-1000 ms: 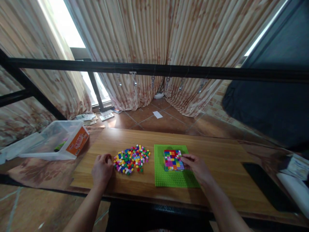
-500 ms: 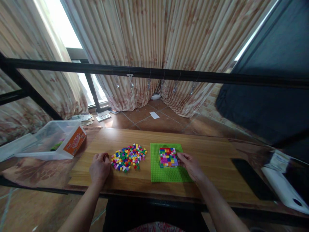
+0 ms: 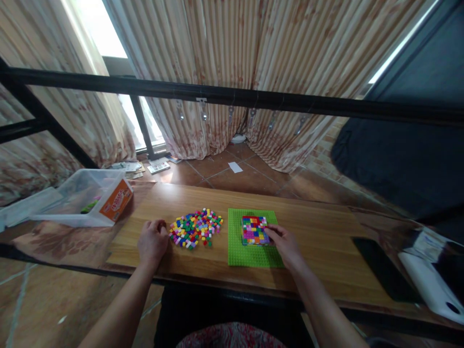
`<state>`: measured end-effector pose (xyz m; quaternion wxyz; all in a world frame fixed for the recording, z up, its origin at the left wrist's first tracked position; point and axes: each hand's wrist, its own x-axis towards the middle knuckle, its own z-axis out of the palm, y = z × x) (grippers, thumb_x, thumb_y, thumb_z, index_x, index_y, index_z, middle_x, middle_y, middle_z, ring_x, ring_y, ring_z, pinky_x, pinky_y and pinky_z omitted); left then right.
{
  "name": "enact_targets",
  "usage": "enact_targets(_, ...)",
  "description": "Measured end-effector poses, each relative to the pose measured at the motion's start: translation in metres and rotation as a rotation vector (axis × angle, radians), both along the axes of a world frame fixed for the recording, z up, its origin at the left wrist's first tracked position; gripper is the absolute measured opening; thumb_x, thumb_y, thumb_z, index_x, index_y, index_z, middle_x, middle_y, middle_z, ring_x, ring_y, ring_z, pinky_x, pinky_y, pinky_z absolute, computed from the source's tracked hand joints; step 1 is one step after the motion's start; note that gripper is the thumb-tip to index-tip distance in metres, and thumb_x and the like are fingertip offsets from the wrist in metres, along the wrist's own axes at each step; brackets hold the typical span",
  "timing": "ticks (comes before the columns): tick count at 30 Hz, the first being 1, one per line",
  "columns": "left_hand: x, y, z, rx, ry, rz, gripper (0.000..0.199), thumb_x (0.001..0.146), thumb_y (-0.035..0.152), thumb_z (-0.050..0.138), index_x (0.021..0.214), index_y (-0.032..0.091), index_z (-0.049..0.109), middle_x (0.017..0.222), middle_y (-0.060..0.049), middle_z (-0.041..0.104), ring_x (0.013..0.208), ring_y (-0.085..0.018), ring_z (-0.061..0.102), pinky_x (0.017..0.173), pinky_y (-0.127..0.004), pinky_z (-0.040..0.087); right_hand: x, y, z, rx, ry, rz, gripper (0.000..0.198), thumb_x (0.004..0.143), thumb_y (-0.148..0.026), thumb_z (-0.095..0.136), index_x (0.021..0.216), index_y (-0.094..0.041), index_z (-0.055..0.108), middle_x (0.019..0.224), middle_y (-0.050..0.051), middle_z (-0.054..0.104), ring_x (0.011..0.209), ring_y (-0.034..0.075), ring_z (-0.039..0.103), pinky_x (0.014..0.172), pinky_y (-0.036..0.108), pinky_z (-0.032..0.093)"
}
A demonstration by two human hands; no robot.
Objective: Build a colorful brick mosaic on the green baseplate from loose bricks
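A square block of multicoloured toy bricks [image 3: 254,231] stands on the green baseplate [image 3: 237,253]. My right hand [image 3: 288,246] reaches in from the right, its fingertips drawn together at the block's right edge. Whether a small brick is between them is too small to tell. Left of the baseplate lies a loose pile of small coloured bricks [image 3: 195,228]. Beside the pile's left edge, my left hand [image 3: 152,241] rests on the wooden tabletop [image 3: 203,268] with curled fingers. What those fingers hold, if anything, is hidden.
At the far left stands a clear plastic bin [image 3: 79,193] with an orange label. A black flat object [image 3: 384,266] and a white device [image 3: 427,282] lie at the right. A dark metal bar [image 3: 224,94] crosses beyond the table, in front of curtains [image 3: 217,53].
The view has shifted slightly, so the table sits a little higher and further right. My hands keep nearly the same places beside the pile and the block.
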<state>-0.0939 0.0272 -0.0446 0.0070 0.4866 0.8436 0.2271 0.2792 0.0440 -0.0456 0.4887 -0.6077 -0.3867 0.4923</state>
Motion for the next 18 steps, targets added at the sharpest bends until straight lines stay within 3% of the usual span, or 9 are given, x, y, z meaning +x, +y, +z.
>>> enact_targets(12,-0.002,0.0,-0.005,0.032,0.014,-0.007,0.026,0.086,0.027,0.045,0.096,0.02,0.068,0.102,-0.007,0.064,0.087,-0.021,0.06,0.067,-0.028,0.043,0.002,-0.005,0.0,-0.003,0.058,-0.016,0.04,0.057,-0.047,0.08,0.084,-0.018,0.072,0.079,0.004,0.072,0.067,0.017,0.063,0.058,0.027,0.047)
enact_targets(18,-0.003,0.001,-0.007,0.023,0.021,-0.005,0.025,0.086,0.026,0.046,0.096,0.021,0.068,0.101,-0.007,0.064,0.087,-0.021,0.061,0.066,-0.028,0.042,0.003,-0.023,0.002,0.096,0.128,-0.228,0.038,0.059,-0.047,0.079,0.083,-0.019,0.071,0.076,0.001,0.07,0.063,0.012,0.058,0.057,0.023,0.045)
